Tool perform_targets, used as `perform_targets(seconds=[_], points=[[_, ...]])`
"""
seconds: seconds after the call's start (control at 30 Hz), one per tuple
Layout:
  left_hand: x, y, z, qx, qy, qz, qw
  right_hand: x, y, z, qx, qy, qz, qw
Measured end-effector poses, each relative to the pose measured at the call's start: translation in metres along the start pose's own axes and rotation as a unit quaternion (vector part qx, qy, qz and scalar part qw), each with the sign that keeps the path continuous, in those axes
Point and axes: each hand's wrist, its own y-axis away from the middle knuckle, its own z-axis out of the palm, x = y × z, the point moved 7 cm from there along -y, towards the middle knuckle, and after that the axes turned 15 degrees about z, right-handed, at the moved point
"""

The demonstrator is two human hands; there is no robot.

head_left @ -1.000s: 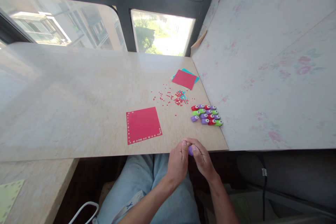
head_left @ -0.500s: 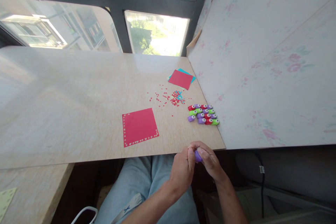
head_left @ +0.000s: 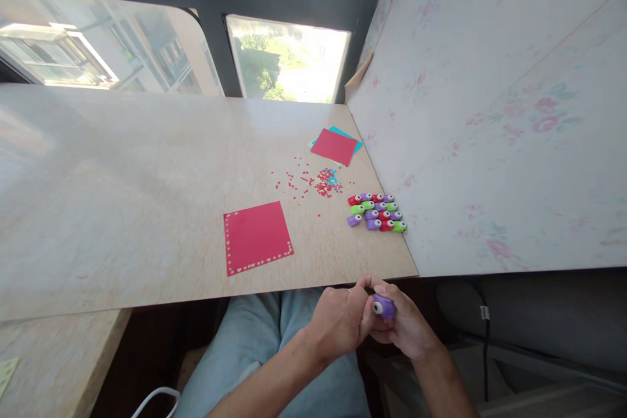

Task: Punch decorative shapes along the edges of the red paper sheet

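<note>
A small purple paper punch point(head_left: 385, 307) with a white-and-black eye lies in my right hand point(head_left: 409, 323), whose fingers are wrapped round it, just in front of the table edge. My left hand point(head_left: 340, 320) is closed against the punch's left side, its thumb touching the eye end; its fingertips are partly hidden. Past my hands, a group of red, green and purple punches point(head_left: 377, 215) sits in rows on the table. To the left lies a square red sheet point(head_left: 258, 235) with small punched holes along its left and bottom edges and a few at the top left.
Small red and blue paper cut-outs point(head_left: 327, 181) are scattered in the middle of the table point(head_left: 147, 209). Behind them is a stack of red and blue sheets point(head_left: 335, 145). A floral wall point(head_left: 490, 111) bounds the right side, and windows stand at the back.
The purple punch has turned so its eye faces up, and more of it shows. My hands have shifted slightly down, toward my body. The view has tilted a little.
</note>
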Motion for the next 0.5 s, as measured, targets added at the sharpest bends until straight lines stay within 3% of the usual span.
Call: perform_targets(seconds=[0.1, 0.23, 0.43, 0.5], points=[[-0.011, 0.001, -0.005, -0.011, 0.006, -0.031, 0.999, -0.009, 0.002, -0.011, 0.016, -0.041, -0.047, 0.998], [-0.021, 0.003, -0.005, -0.042, 0.064, -0.047, 0.996, -0.030, 0.008, -0.031, 0.102, -0.092, -0.147, 0.980], [-0.026, 0.017, 0.005, -0.070, 0.104, -0.075, 0.989, -0.053, 0.013, -0.070, 0.259, -0.053, -0.271, 0.926], [-0.026, 0.019, 0.010, -0.086, 0.115, -0.078, 0.986, -0.057, 0.018, -0.081, 0.324, -0.018, -0.307, 0.895]])
